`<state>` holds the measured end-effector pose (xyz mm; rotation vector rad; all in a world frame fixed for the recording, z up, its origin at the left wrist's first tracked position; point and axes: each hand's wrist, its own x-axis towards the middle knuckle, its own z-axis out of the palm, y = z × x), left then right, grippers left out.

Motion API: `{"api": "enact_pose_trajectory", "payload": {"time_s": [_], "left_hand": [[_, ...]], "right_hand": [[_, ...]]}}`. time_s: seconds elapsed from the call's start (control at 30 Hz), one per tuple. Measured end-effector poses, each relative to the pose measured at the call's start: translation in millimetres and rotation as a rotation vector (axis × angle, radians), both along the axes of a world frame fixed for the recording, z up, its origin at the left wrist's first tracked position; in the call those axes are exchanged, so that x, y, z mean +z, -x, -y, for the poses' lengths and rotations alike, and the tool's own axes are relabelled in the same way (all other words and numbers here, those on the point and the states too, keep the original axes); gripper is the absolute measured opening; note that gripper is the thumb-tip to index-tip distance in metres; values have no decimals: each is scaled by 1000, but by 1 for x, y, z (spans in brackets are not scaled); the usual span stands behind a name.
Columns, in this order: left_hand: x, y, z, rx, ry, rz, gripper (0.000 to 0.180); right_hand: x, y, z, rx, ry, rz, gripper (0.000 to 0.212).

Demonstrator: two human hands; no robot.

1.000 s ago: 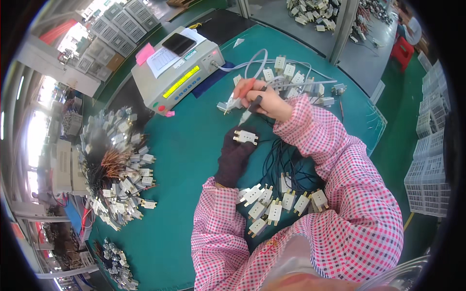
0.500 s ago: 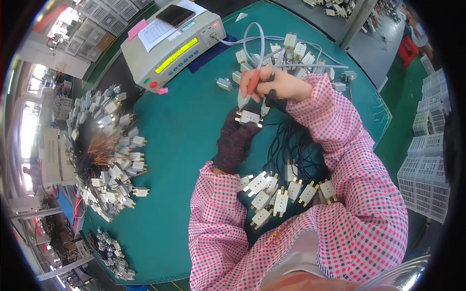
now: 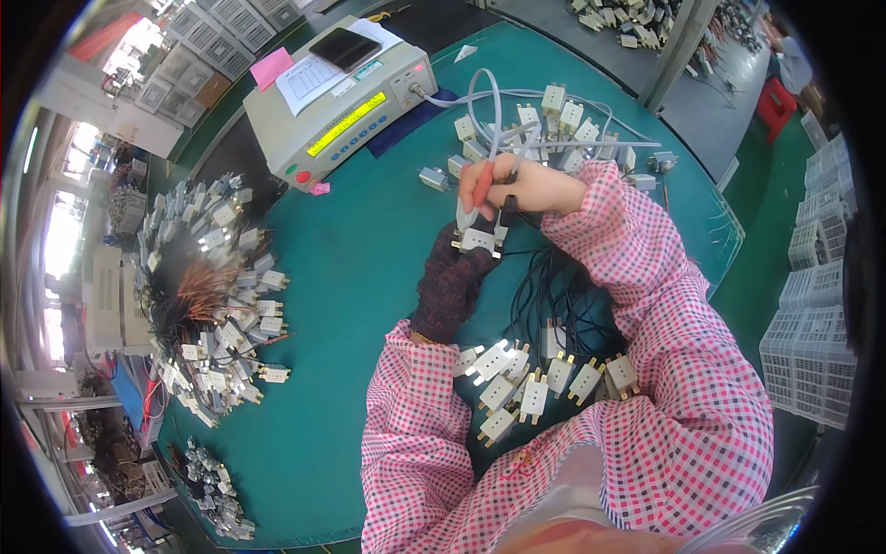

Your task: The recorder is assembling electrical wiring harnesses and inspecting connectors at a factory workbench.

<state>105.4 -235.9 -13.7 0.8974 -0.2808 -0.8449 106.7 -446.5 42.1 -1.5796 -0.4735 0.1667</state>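
In a dark knitted glove, my left hand [image 3: 450, 288] grips a small white plug block [image 3: 478, 241] with metal pins at its ends. My right hand [image 3: 544, 190] is closed around a red test probe [image 3: 483, 185] and a black test probe [image 3: 509, 203]. Both probe tips point down at the block, one towards each end; whether they touch the pins I cannot tell. Grey leads [image 3: 499, 103] loop from the probes towards a bench tester [image 3: 277, 138] with a lit yellow display. Black cables [image 3: 544, 282] lie beside my left hand.
White plug blocks [image 3: 533, 397] with pins lie before my chest, and more blocks [image 3: 570, 115] sit behind my right hand. A large bundle of plugs [image 3: 221, 305] with copper wire ends covers the green mat's left. A phone [image 3: 346, 48] and paper rest on the tester. Crates [image 3: 808, 323] stand right.
The whole view has shifted slightly, so the bench appears lower and further right. Both hands keep their grips, with the probes still over the plug block.
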Motion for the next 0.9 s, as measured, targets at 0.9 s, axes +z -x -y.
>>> {"api": "enact_pose_trajectory", "payload": {"time_s": [0.9], "left_hand": [[25, -5, -16, -264, -30, -237, 38]], "right_hand": [[1, -4, 2, -141, -317, 106, 11]]}}
